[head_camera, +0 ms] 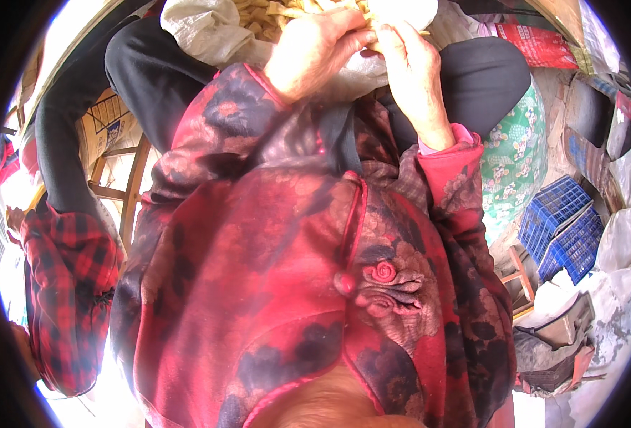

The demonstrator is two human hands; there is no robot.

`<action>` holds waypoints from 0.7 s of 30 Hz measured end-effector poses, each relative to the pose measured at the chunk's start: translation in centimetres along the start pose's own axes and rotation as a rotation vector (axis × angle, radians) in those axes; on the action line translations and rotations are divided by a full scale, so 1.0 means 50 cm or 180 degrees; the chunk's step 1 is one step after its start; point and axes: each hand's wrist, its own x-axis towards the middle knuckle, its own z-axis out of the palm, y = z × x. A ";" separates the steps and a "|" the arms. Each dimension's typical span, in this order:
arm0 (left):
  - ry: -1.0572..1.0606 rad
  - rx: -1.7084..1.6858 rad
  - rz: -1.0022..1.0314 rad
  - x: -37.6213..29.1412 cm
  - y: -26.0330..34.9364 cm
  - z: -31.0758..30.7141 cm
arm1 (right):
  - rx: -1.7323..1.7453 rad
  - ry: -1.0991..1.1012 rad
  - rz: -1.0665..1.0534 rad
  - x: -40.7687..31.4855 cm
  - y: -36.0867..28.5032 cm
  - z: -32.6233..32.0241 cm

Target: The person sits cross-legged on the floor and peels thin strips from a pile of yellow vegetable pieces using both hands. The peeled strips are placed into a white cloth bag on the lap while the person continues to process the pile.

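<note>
My left hand (315, 51) and my right hand (412, 72) meet fingertip to fingertip at the top of the view. Pinched between them is a small pale yellow piece (373, 47), mostly hidden by the fingers; its exact kind is unclear. Just beyond, many similar long yellowish pieces (262, 18) lie in a white woven plastic sack (203, 27), which sits between my dark-trousered knees. Bright glare washes out part of the sack behind my fingers. My red and black flowered jacket (272, 230) fills the middle of the view.
At left sits another person in a red-and-black plaid sleeve (69, 294). A wooden frame (132, 187) and a printed cardboard box (104, 128) are beside my left leg. On the right are green printed cloth (516, 155), blue plastic crates (556, 214) and a red bag (534, 45).
</note>
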 end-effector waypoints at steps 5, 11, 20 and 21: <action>0.0009 -0.3789 -0.1848 -0.020 0.005 -0.014 | 0.0530 -0.0014 -0.0109 -0.020 -0.030 -0.008; -0.0274 -0.4984 -0.2472 -0.045 -0.010 -0.056 | 0.0039 -0.0389 -0.0027 -0.070 -0.036 -0.049; -0.0474 -0.3782 -0.1852 -0.045 0.005 -0.009 | 0.0237 -0.0118 0.0264 -0.067 -0.010 -0.023; -0.0591 -0.3607 -0.1852 -0.036 0.011 -0.010 | 0.0194 -0.0207 0.0292 -0.067 -0.010 -0.018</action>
